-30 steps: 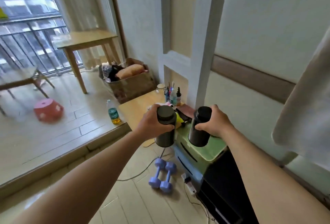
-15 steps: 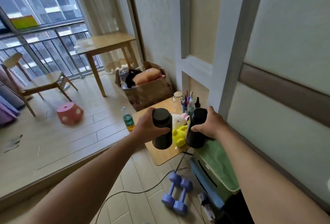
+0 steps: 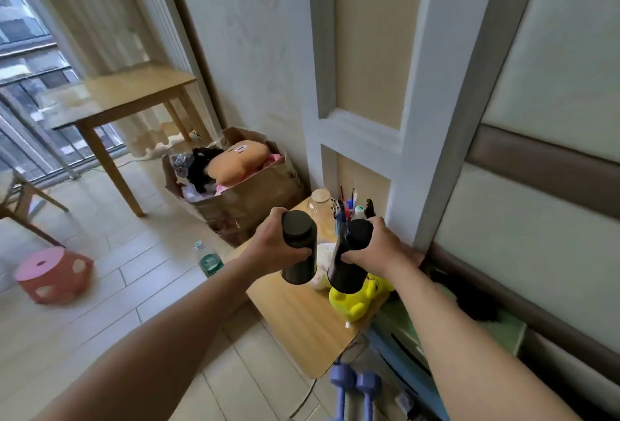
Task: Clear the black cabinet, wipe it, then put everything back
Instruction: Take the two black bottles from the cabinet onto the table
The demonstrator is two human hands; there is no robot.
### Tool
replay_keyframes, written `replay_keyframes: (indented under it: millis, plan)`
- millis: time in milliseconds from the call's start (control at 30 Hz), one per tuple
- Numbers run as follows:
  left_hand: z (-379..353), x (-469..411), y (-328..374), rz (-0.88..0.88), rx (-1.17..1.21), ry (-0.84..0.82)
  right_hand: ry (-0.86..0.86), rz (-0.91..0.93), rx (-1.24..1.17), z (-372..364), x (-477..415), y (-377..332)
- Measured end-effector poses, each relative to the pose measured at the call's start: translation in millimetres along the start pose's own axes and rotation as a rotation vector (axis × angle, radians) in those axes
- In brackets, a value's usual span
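Two black bottles (image 3: 298,247) (image 3: 349,264) were clamped in the fingers of our left hand (image 3: 270,247) and right hand (image 3: 377,249); we judged the bare near wood of the bench (image 3: 295,316) best for standing them upright.

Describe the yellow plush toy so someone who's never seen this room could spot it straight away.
Find the white panelled partition on the right; at its foot stands a low wooden table. The yellow plush toy lies at the table's near right edge, partly hidden behind the black bottle the right hand holds. It is the only bright yellow thing there, next to a pale plush toy.
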State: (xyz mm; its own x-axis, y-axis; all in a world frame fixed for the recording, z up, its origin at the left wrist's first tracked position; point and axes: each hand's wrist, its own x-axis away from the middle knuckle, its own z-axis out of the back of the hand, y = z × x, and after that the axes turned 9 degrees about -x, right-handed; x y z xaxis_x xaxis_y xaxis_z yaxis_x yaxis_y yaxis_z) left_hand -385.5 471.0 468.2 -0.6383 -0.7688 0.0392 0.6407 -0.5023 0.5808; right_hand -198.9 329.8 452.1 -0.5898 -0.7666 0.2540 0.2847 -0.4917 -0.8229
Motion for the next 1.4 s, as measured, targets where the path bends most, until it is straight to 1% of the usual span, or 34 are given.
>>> replay_keyframes:
  millis: [67,200,400,467,533,667,800,900,1100,1200,1267,1400]
  plan:
    - [13.0,-25.1,-22.6,-0.002,-0.017,-0.046,0.047,-0.007,0.021,-21.6,-10.3,-14.8]
    - [32.9,-64.7,-58.5,-0.005,-0.030,-0.129,0.125,-0.052,-0.118,-49.5,-22.5,-26.6]
    - [39.1,-73.1,-87.2,0.000,-0.035,-0.118,0.182,-0.089,-0.139,-57.4,-36.0,-25.2]
    - [41.2,-72.6,-95.1,0.006,-0.061,-0.108,0.227,-0.090,-0.170,-60.3,-41.1,-24.5]
    - [44.0,-81.5,-103.0,0.010,-0.106,-0.132,0.271,-0.101,-0.191,-70.0,-44.9,-21.1]
    - [39.0,-120.6,-112.9,-0.012,-0.110,-0.178,0.280,-0.171,-0.202,-92.5,-58.8,-15.6]
    - [18.0,-183.6,-131.9,-0.043,-0.120,-0.221,0.324,-0.215,-0.184,-115.3,-106.1,-13.3]
    - [-9.6,-246.4,-155.2,-0.076,-0.114,-0.278,0.386,-0.272,-0.186,-140.8,-162.6,-16.4]
    - [-79.2,-353.6,-216.2,-0.114,-0.171,-0.447,0.409,-0.407,0.009,-207.0,-288.9,-8.3]
    - [-112.0,-385.9,-242.5,-0.165,-0.227,-0.472,0.435,-0.462,0.047,-230.5,-332.2,12.0]
    - [-127.0,-396.3,-255.2,-0.167,-0.266,-0.498,0.442,-0.500,0.049,-243.4,-349.0,22.5]
    - [-151.4,-410.6,-268.1,-0.158,-0.219,-0.581,0.422,-0.568,0.024,-257.0,-375.3,36.8]
